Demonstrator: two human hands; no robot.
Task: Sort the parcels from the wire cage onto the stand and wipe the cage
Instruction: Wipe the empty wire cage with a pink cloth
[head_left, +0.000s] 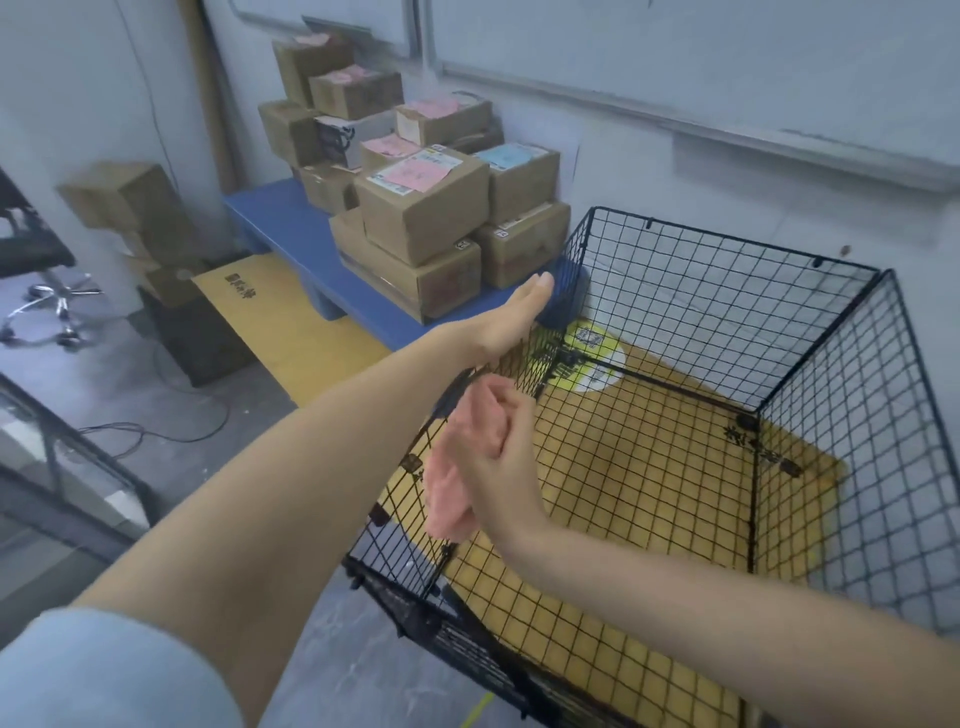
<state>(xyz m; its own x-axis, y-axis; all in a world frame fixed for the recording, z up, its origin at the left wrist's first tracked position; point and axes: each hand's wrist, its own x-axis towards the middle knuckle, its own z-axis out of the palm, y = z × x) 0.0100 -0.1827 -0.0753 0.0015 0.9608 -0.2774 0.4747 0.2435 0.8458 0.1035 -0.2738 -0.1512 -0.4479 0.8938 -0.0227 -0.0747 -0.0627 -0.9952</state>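
**A:** From the head camera, how do the hands lie?

**B:** The left hand (511, 319) reaches forward with its fingers straight and pressed side by side, thumb edge up. Its heel sits at the top edge of the left wall of the black wire cage (737, 240). The right hand (491, 462) is nearer, with its fingers curled round a crumpled pink cloth (449, 486). It holds the cloth against that same left wall, though I cannot tell on which face of the mesh.

**A:** And the parcels?

**B:** The parcels (421, 208) are brown cartons with pink and blue labels. They are stacked several layers high on the blue stand (280, 218). The stand sits against the wall just left of the cage, and one of its corners shows through the cage's mesh.

**A:** What is beneath the cage?

**B:** A yellow cardboard sheet (649, 467) lies flat on the grey floor (218, 395) and is visible through the wire bottom.

**A:** Anything else around?

**B:** A whiteboard (675, 62) hangs on the wall above. An office chair (52, 301) stands at the far left. Some blurred brown boxes (130, 208) are piled between the chair and the stand, and a black cable (156, 434) loops across the floor.
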